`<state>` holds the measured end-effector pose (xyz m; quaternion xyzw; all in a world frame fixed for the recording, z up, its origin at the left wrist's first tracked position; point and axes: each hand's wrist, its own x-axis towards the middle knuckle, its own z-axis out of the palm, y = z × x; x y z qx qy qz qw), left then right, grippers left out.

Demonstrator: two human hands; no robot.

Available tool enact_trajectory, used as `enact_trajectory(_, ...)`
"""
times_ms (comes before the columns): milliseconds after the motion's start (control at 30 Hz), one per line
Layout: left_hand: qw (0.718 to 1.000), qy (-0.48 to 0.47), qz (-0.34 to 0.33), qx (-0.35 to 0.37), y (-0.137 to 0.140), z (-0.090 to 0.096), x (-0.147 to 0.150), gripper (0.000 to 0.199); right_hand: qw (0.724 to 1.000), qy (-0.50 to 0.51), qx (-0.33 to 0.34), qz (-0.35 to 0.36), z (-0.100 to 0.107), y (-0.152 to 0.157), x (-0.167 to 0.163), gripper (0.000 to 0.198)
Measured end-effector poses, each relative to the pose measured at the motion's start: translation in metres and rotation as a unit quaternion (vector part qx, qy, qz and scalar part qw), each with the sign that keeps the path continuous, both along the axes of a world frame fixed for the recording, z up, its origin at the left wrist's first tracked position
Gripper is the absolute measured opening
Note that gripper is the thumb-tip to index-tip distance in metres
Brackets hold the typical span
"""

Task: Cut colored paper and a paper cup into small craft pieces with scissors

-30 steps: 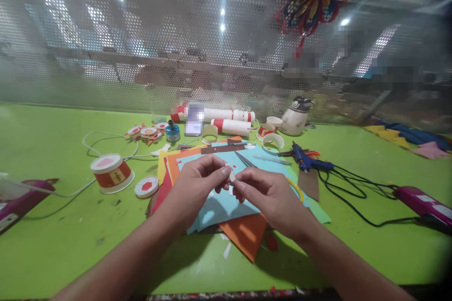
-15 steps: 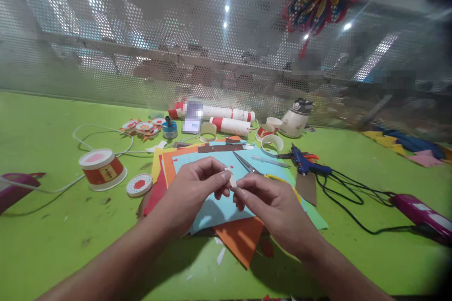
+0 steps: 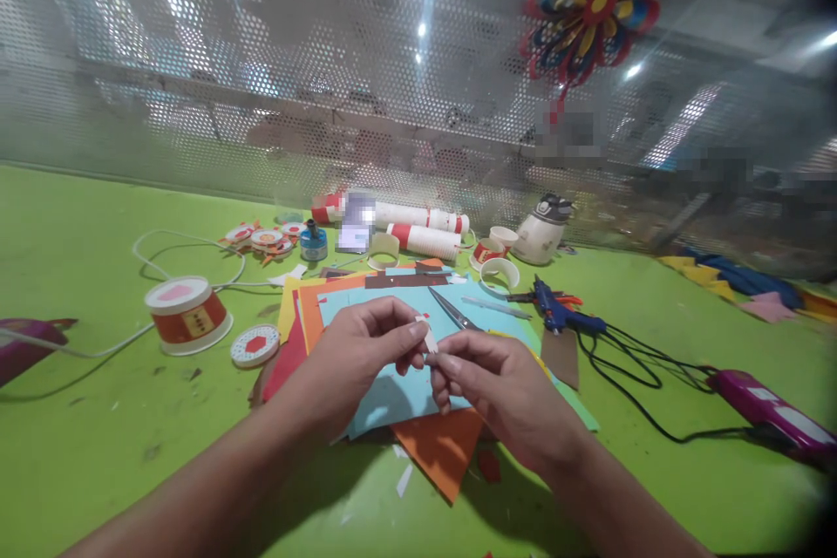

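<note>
A small white piece of paper (image 3: 427, 333) is pinched between the thumb and fingers of my left hand (image 3: 370, 340). The thumb and forefinger of my right hand (image 3: 493, 375) close at its lower end, where the edge looks cut into strips. Both hands are over a light blue paper sheet (image 3: 392, 401) that tops a pile of coloured paper. Scissors (image 3: 451, 309) rest on this sheet beyond my right hand, which partly hides their yellow handles. Orange paper (image 3: 441, 453) sticks out below the blue sheet.
A blue glue gun (image 3: 555, 309) with black cords lies right, by a purple power strip (image 3: 772, 410). A red-and-white paper cup (image 3: 189, 318) and a round decorated disc (image 3: 255, 346) are left. Behind stand a blue bottle (image 3: 314, 244), white-red tubes (image 3: 425, 241) and a white jug (image 3: 542, 231).
My right fingers have shifted slightly down along the white paper piece, and more of it shows. The left hand keeps its pinch. The view has tilted a little.
</note>
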<state>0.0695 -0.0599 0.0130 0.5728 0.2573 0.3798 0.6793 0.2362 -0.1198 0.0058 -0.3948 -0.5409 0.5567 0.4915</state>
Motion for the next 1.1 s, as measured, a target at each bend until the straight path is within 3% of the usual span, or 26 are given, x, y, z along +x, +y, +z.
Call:
enact_trajectory(267, 1.000, 0.014, 0.002, 0.007, 0.000, 0.002, -0.001, 0.015, 0.996, -0.064, 0.032, -0.045, 0.007, -0.003, -0.002, 0.011)
enact_trajectory(567, 1.000, 0.024, 0.003, 0.018, -0.002, 0.005, -0.001, 0.011, 0.994, -0.089, 0.041, -0.046, 0.008, -0.002, -0.002, 0.014)
enact_trajectory(833, 1.000, 0.018, -0.017, -0.009, 0.000, 0.004, -0.001, 0.015, 0.994, -0.107, 0.019, -0.029, 0.007, -0.002, 0.001, 0.018)
enact_trajectory(1100, 0.999, 0.015, -0.017, -0.035, 0.000, 0.005, -0.001, 0.017, 0.991, -0.119, 0.041, -0.046, 0.015, -0.005, -0.004, 0.011)
